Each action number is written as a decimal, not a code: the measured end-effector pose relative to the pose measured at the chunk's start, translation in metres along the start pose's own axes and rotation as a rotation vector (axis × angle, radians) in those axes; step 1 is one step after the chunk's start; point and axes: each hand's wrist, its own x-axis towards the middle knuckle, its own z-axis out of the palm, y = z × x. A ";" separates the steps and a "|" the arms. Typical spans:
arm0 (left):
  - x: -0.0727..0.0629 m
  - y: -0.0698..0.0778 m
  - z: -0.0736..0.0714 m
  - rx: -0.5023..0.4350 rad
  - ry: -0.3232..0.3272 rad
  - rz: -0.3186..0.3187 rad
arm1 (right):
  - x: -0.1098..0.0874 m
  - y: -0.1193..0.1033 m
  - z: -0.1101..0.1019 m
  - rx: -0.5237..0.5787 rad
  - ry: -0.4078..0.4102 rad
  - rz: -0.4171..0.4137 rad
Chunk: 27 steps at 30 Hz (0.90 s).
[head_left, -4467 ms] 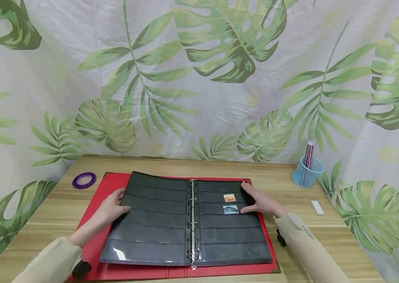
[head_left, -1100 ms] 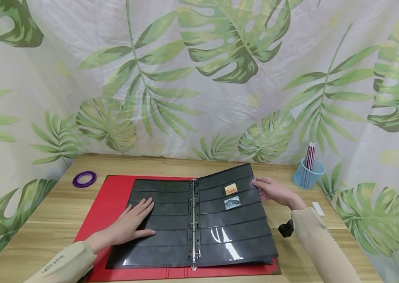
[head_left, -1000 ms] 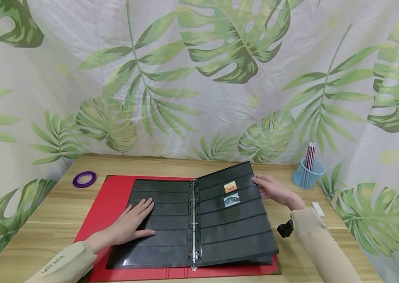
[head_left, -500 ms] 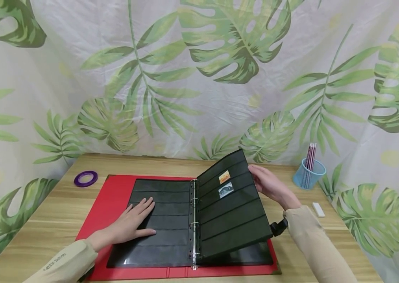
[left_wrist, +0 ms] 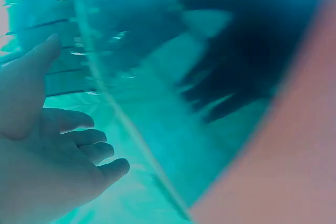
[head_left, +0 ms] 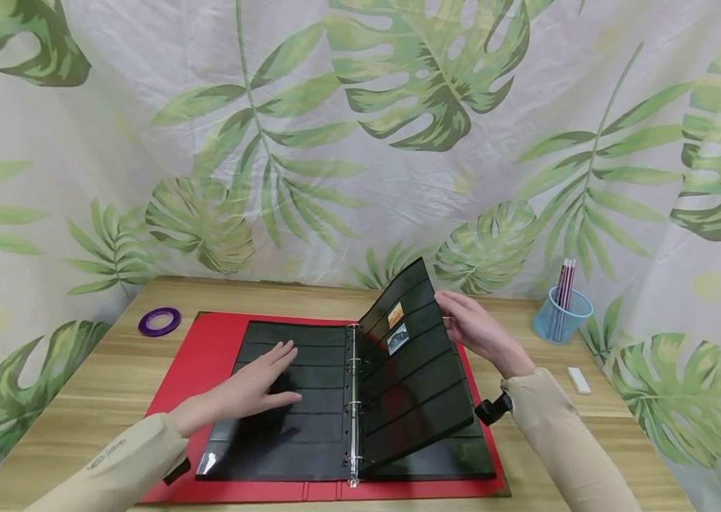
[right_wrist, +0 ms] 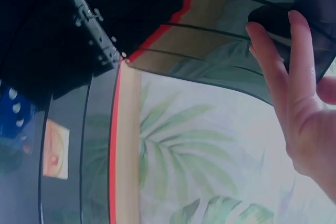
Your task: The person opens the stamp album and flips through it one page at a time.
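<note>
A red ring binder [head_left: 190, 370], a stamp album, lies spread on the table with black pocket pages on both sides of its metal rings [head_left: 353, 407]. My right hand [head_left: 478, 328] holds the outer edge of a right-hand black page [head_left: 414, 377], which stands steeply raised. That page carries an orange stamp [head_left: 395, 314] and a grey-blue stamp [head_left: 397, 339]. Fingers [right_wrist: 302, 61] lie against the page in the right wrist view, where an orange stamp [right_wrist: 55, 149] also shows. My left hand [head_left: 258, 384], fingers extended, hovers over the left black page [head_left: 309, 434], its reflection below.
A purple tape roll [head_left: 159, 321] lies at the back left. A blue mesh cup [head_left: 559, 323] with several pencils [head_left: 565, 277] stands at the back right, and a white eraser [head_left: 579, 380] lies before it. A leaf-patterned curtain [head_left: 296, 213] hangs behind the table.
The right hand has gripped the right page and swung it up and leftward, uncovering a page beneath. The left hand, earlier flat on the left page, has lifted and shifted slightly right.
</note>
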 end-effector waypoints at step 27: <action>0.085 0.131 -0.046 -0.392 0.053 0.032 | 0.033 -0.028 0.051 -0.038 0.096 0.025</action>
